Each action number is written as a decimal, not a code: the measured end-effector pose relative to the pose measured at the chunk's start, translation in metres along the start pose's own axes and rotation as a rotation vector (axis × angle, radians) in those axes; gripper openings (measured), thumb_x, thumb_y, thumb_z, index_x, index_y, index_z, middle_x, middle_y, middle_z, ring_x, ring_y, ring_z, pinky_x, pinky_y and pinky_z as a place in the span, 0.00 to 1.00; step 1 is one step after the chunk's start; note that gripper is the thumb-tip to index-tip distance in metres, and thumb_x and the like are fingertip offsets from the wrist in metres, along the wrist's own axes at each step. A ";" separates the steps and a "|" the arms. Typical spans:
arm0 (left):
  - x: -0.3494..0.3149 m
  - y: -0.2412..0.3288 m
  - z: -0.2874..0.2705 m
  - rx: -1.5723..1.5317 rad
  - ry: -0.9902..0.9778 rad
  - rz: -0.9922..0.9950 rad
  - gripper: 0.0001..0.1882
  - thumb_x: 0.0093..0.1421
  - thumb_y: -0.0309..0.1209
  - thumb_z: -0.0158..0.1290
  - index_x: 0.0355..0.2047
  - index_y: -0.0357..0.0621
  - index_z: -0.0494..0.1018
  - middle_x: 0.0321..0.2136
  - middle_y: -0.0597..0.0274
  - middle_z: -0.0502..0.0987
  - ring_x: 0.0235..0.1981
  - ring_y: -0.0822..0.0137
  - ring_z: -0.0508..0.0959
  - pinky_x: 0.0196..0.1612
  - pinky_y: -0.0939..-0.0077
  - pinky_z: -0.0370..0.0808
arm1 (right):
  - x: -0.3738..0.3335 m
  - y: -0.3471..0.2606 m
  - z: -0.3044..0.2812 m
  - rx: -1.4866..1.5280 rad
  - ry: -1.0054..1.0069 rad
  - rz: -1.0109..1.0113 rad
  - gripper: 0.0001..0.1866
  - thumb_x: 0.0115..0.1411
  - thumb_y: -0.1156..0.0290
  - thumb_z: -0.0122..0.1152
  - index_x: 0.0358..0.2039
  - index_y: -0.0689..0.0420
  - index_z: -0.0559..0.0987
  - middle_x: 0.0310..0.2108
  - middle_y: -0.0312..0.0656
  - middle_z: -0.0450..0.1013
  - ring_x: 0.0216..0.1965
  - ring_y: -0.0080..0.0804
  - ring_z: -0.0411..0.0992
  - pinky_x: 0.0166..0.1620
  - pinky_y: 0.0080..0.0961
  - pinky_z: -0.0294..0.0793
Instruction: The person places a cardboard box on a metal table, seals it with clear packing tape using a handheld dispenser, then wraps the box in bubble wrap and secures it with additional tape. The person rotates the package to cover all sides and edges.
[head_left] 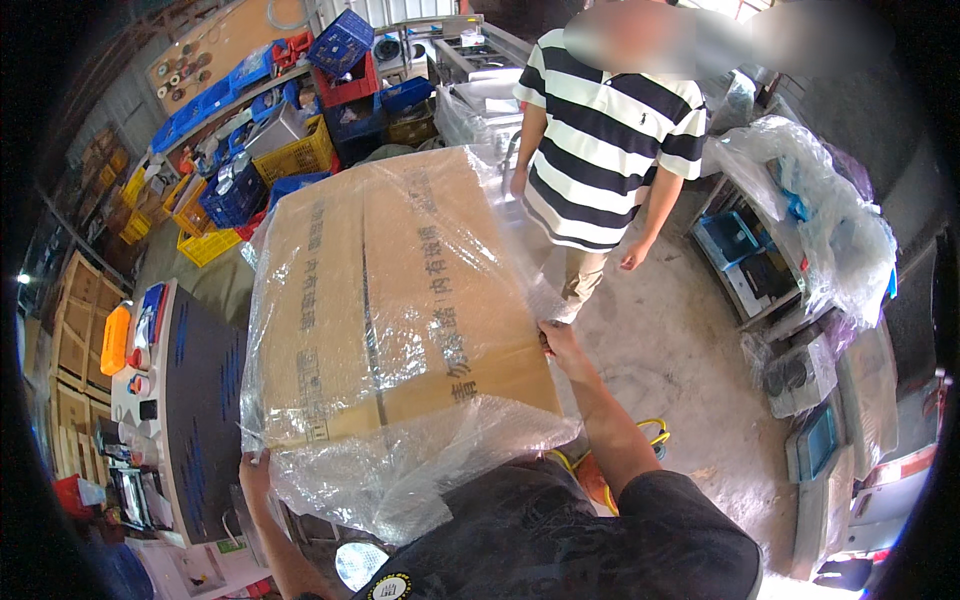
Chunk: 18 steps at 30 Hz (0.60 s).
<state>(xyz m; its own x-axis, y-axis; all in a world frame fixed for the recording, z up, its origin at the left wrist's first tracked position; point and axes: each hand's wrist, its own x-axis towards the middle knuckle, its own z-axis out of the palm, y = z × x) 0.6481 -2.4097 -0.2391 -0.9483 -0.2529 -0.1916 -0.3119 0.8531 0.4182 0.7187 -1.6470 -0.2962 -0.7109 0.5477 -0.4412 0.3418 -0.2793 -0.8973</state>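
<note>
In front of me a large, flat cardboard box with dark printing lies under clear bubble wrap. The wrap drapes over its top and hangs loosely past the edge nearest me. At the box's right near corner, my right hand is closed on the edge of the wrap. My left hand grips the wrap at the left near corner, its fingers partly hidden. What supports the box is covered from sight.
A person in a striped shirt stands beyond the box's right side. Crates crowd the back left. A dark-topped bench borders the left. Plastic-covered metal units stand at right. A yellow hose lies on the floor near my right arm.
</note>
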 end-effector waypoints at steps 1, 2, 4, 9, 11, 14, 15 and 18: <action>-0.009 -0.011 0.004 -0.026 0.050 -0.001 0.36 0.65 0.47 0.61 0.61 0.28 0.68 0.50 0.32 0.79 0.53 0.40 0.79 0.56 0.57 0.74 | 0.003 0.003 -0.001 0.004 -0.023 -0.003 0.18 0.70 0.58 0.60 0.23 0.52 0.75 0.17 0.31 0.69 0.14 0.20 0.63 0.18 0.24 0.59; -0.018 -0.022 0.008 -0.032 0.100 -0.039 0.36 0.65 0.47 0.61 0.61 0.28 0.67 0.51 0.34 0.78 0.52 0.42 0.80 0.56 0.58 0.74 | 0.006 0.006 -0.002 0.007 -0.045 -0.006 0.18 0.70 0.58 0.60 0.24 0.52 0.76 0.17 0.31 0.69 0.14 0.20 0.62 0.17 0.24 0.59; -0.033 -0.038 0.009 -0.484 0.291 -0.083 0.36 0.65 0.46 0.61 0.61 0.29 0.67 0.53 0.40 0.77 0.51 0.47 0.79 0.55 0.57 0.74 | 0.012 0.011 -0.004 0.005 -0.066 -0.012 0.18 0.70 0.57 0.61 0.24 0.51 0.76 0.17 0.31 0.69 0.13 0.20 0.62 0.17 0.24 0.59; -0.071 -0.051 -0.023 -1.387 0.335 -0.144 0.34 0.65 0.39 0.60 0.65 0.33 0.64 0.55 0.46 0.74 0.55 0.49 0.76 0.59 0.55 0.75 | 0.013 0.006 -0.007 -0.070 -0.032 0.044 0.19 0.68 0.53 0.63 0.28 0.55 0.78 0.16 0.32 0.70 0.13 0.21 0.65 0.17 0.23 0.63; -0.082 -0.043 -0.049 -0.999 0.418 0.039 0.34 0.66 0.39 0.59 0.65 0.32 0.64 0.57 0.45 0.74 0.56 0.47 0.76 0.60 0.54 0.74 | -0.005 -0.014 -0.008 -0.323 0.014 0.028 0.22 0.66 0.50 0.65 0.31 0.60 0.78 0.21 0.43 0.75 0.18 0.31 0.72 0.22 0.31 0.69; -0.094 -0.019 -0.089 -0.360 0.600 0.252 0.33 0.67 0.41 0.57 0.66 0.32 0.65 0.58 0.44 0.73 0.58 0.47 0.75 0.62 0.54 0.73 | -0.070 -0.053 -0.003 -0.776 0.290 -0.277 0.27 0.62 0.47 0.68 0.42 0.62 0.78 0.33 0.53 0.81 0.32 0.46 0.80 0.36 0.39 0.77; -0.096 -0.009 -0.104 -0.099 0.664 0.215 0.33 0.68 0.42 0.56 0.66 0.32 0.66 0.59 0.44 0.73 0.59 0.47 0.74 0.62 0.54 0.72 | -0.099 -0.067 0.000 -0.938 0.387 -0.394 0.30 0.60 0.46 0.69 0.47 0.63 0.77 0.38 0.55 0.82 0.37 0.51 0.82 0.41 0.41 0.80; -0.089 0.034 -0.147 -1.151 0.616 0.076 0.33 0.70 0.45 0.54 0.67 0.34 0.66 0.60 0.43 0.72 0.61 0.48 0.73 0.63 0.55 0.72 | -0.190 -0.108 -0.004 -0.908 -0.418 -0.612 0.38 0.58 0.51 0.71 0.63 0.59 0.71 0.57 0.54 0.75 0.60 0.55 0.72 0.62 0.44 0.70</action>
<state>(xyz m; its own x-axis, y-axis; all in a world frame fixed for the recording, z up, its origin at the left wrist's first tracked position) 0.7137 -2.4253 -0.0771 -0.7404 -0.6496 0.1729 0.1640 0.0748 0.9836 0.8192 -1.7177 -0.1158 -0.9978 0.0466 -0.0468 0.0661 0.6992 -0.7119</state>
